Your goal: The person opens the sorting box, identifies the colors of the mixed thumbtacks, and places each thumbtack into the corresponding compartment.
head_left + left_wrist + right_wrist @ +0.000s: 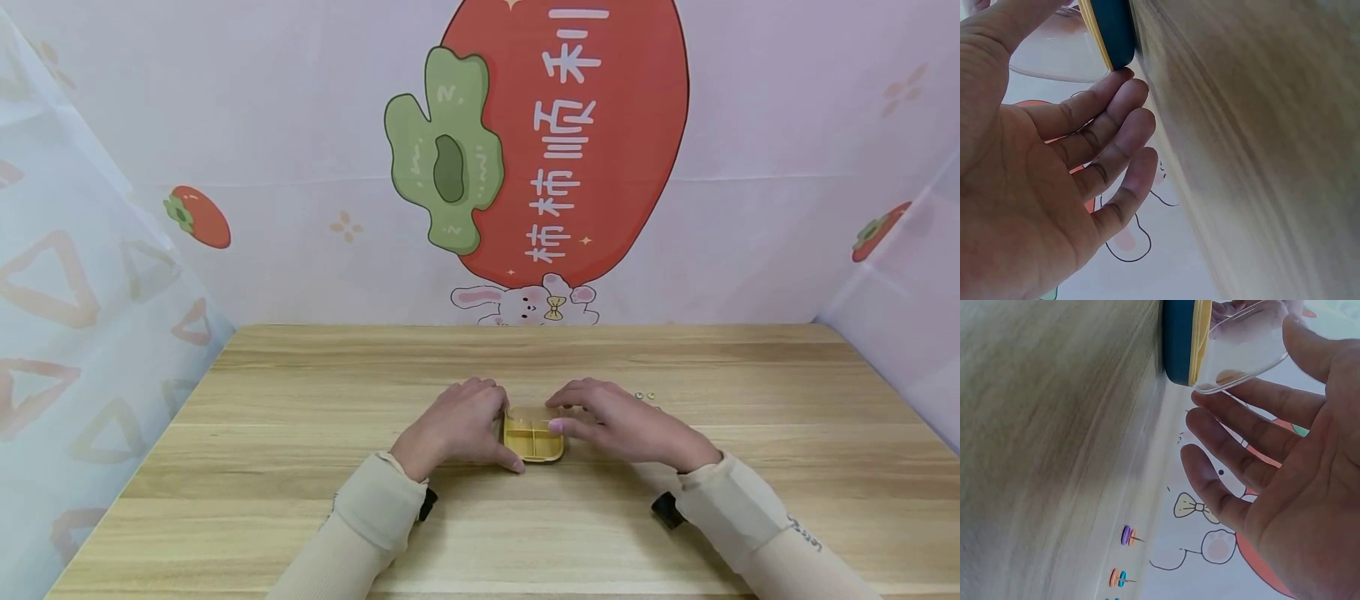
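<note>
A small pill box lies on the table between the hands, with yellow compartments and a dark teal base. Its clear lid stands partly raised. On the box's left side my left hand grips it, thumb at the front corner and index fingertip at the far end; the other fingers extend loosely in the left wrist view. At the right, my right hand holds the lid, the thumb at its free edge and the index finger behind it. The compartments that show hold nothing visible.
To the right of the box, behind the right hand, lie tiny coloured studs with thin pins, one purple and orange, another orange and blue. The wooden table meets a printed cloth backdrop at the back.
</note>
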The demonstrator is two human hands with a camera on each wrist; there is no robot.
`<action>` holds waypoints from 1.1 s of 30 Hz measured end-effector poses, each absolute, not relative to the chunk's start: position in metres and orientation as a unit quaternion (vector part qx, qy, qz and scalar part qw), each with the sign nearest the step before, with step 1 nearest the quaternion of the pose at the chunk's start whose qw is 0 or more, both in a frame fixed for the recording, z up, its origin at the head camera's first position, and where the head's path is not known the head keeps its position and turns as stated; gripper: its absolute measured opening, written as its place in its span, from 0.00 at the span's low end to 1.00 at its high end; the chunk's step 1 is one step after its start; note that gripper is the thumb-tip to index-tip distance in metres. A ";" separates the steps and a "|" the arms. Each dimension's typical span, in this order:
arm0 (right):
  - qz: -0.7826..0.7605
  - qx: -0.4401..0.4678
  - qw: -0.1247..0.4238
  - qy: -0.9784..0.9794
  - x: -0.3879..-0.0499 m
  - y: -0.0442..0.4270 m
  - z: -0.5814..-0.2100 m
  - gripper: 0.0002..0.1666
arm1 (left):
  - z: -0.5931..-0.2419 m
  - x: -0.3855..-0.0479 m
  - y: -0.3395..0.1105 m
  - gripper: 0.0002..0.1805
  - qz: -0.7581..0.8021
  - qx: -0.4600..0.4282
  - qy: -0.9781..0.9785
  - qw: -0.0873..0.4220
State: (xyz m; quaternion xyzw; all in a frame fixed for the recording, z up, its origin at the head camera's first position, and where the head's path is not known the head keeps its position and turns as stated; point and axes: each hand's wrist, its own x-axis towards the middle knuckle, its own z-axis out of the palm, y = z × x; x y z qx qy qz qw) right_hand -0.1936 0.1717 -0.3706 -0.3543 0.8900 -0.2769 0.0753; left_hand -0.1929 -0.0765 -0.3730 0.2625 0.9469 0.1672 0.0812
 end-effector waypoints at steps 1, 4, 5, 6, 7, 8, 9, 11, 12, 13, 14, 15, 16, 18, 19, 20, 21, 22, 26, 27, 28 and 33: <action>-0.278 -0.352 0.077 0.891 -0.193 0.172 -0.370 0.27 | -0.373 -0.193 -0.077 0.34 0.168 0.262 0.947 0.081; -0.278 -0.347 0.082 0.892 -0.193 0.172 -0.370 0.28 | -0.373 -0.193 -0.077 0.34 0.167 0.262 0.947 0.082; -0.278 -0.344 0.085 0.893 -0.193 0.172 -0.369 0.28 | -0.373 -0.193 -0.077 0.34 0.167 0.262 0.947 0.082; -0.277 -0.344 0.087 0.893 -0.193 0.172 -0.369 0.29 | -0.373 -0.193 -0.077 0.34 0.166 0.262 0.947 0.082; -0.275 -0.345 0.086 0.893 -0.193 0.172 -0.369 0.29 | -0.373 -0.193 -0.076 0.34 0.165 0.263 0.947 0.082; -0.272 -0.345 0.085 0.894 -0.193 0.172 -0.369 0.28 | -0.373 -0.193 -0.076 0.33 0.164 0.263 0.947 0.082; -0.269 -0.347 0.083 0.895 -0.192 0.171 -0.368 0.28 | -0.373 -0.193 -0.076 0.33 0.163 0.262 0.947 0.082; -0.258 -0.351 0.073 0.897 -0.192 0.171 -0.368 0.26 | -0.372 -0.193 -0.076 0.33 0.162 0.262 0.948 0.084; -0.251 -0.353 0.065 0.899 -0.192 0.171 -0.368 0.25 | -0.372 -0.193 -0.076 0.33 0.161 0.261 0.948 0.085; -0.244 -0.355 0.056 0.901 -0.191 0.171 -0.367 0.24 | -0.372 -0.192 -0.076 0.33 0.161 0.261 0.948 0.085; -0.237 -0.356 0.047 0.902 -0.191 0.170 -0.367 0.23 | -0.371 -0.192 -0.076 0.33 0.160 0.260 0.948 0.085; -0.231 -0.357 0.038 0.904 -0.191 0.170 -0.367 0.22 | -0.371 -0.192 -0.076 0.34 0.160 0.260 0.948 0.086; -0.225 -0.357 0.030 0.906 -0.191 0.170 -0.366 0.22 | -0.371 -0.192 -0.076 0.34 0.159 0.260 0.948 0.086; -0.216 -0.358 0.017 0.908 -0.190 0.170 -0.366 0.19 | -0.370 -0.192 -0.076 0.34 0.159 0.260 0.948 0.088; -0.213 -0.358 0.013 0.909 -0.190 0.170 -0.366 0.18 | -0.370 -0.192 -0.076 0.34 0.159 0.259 0.948 0.088; -0.210 -0.359 0.009 0.909 -0.190 0.169 -0.366 0.17 | -0.370 -0.192 -0.076 0.34 0.159 0.259 0.948 0.090; -0.208 -0.359 0.007 0.910 -0.190 0.169 -0.365 0.16 | -0.370 -0.192 -0.076 0.34 0.161 0.260 0.948 0.091; -0.206 -0.360 0.005 0.910 -0.189 0.169 -0.365 0.15 | -0.370 -0.192 -0.077 0.35 0.162 0.260 0.948 0.093; -0.201 -0.362 0.000 0.910 -0.189 0.168 -0.365 0.15 | -0.371 -0.193 -0.078 0.35 0.172 0.262 0.944 0.103; -0.200 -0.363 0.000 0.910 -0.188 0.168 -0.364 0.15 | -0.371 -0.193 -0.078 0.35 0.177 0.262 0.943 0.105; -0.200 -0.363 -0.001 0.910 -0.188 0.168 -0.364 0.15 | -0.371 -0.194 -0.078 0.35 0.180 0.261 0.942 0.108; -0.197 -0.366 -0.001 0.910 -0.188 0.168 -0.364 0.15 | -0.372 -0.194 -0.079 0.35 0.192 0.259 0.940 0.115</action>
